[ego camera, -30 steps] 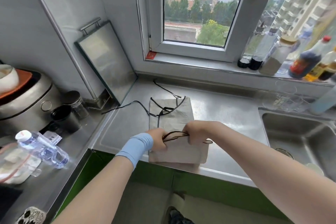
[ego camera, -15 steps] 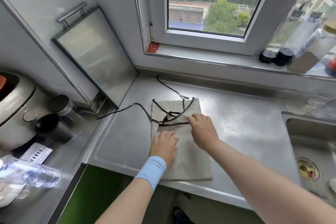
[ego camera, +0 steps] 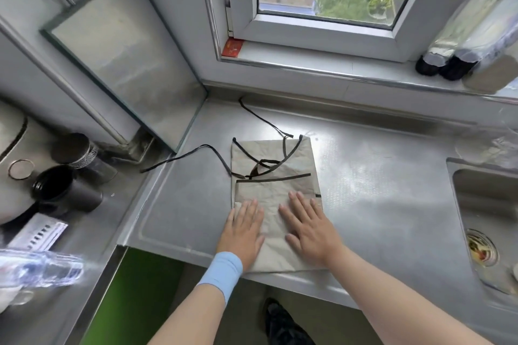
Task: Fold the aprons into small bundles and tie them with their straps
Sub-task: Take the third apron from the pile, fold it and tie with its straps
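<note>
A beige apron with dark trim lies folded into a narrow rectangle on the steel counter. Its near end reaches the counter's front edge. Two dark straps trail off its far end: one strap runs left, the other strap runs toward the back wall. My left hand, a blue band on its wrist, lies flat with straight fingers on the near left part of the apron. Beside it, my right hand presses flat on the near right part. Neither hand grips anything.
A sink is sunk into the counter at the right. A steel board leans on the wall at the back left. Dark cups and a lying water bottle sit on the left counter. Bottles stand on the windowsill.
A second ago both hands gripped a dark strap above the apron. They let it go, laid the straps at the far end, then slid back toward me, flat on the fabric.
</note>
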Motion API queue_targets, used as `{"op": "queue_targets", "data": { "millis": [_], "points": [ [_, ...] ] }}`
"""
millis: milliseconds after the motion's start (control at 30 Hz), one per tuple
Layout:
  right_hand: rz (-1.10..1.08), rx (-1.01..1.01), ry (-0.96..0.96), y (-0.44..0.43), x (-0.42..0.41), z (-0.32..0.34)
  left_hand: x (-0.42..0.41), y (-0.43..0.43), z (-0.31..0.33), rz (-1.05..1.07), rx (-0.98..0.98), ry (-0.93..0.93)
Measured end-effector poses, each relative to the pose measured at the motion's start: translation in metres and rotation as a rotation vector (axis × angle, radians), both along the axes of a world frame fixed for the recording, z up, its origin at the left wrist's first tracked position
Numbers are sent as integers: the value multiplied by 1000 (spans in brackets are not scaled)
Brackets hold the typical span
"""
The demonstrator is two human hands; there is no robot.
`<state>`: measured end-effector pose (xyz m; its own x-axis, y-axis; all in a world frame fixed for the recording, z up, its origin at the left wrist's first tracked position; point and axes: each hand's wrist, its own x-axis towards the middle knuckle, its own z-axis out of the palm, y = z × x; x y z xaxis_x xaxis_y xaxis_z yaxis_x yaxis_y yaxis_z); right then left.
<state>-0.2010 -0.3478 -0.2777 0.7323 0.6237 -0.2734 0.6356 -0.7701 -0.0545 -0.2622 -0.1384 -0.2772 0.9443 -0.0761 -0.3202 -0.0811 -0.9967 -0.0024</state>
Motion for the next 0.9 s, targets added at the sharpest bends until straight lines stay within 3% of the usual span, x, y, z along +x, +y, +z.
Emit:
{"op": "queue_targets", "data": {
  "millis": [167, 300, 400, 633, 800, 900],
  "points": [
    [16, 34, -29, -18, -4, -6, -7, 18, -2, -74, -9, 69],
    [179, 22, -108, -11, -10, 11, -11, 13, 16, -34, -94, 9],
    [238, -3, 5, -9, -19, 29, -16, 4, 26, -146, -159, -51],
    [239, -74, 107, -19, -34, 44, -40, 7, 30, -148, -164, 120],
    [267, -197, -4, -14, -44, 47, -40, 16, 40, -65, -309, 192],
    [270, -218, -16, -15, -50, 52, -35, 19, 51, -23, -294, 229]
  ]
}}
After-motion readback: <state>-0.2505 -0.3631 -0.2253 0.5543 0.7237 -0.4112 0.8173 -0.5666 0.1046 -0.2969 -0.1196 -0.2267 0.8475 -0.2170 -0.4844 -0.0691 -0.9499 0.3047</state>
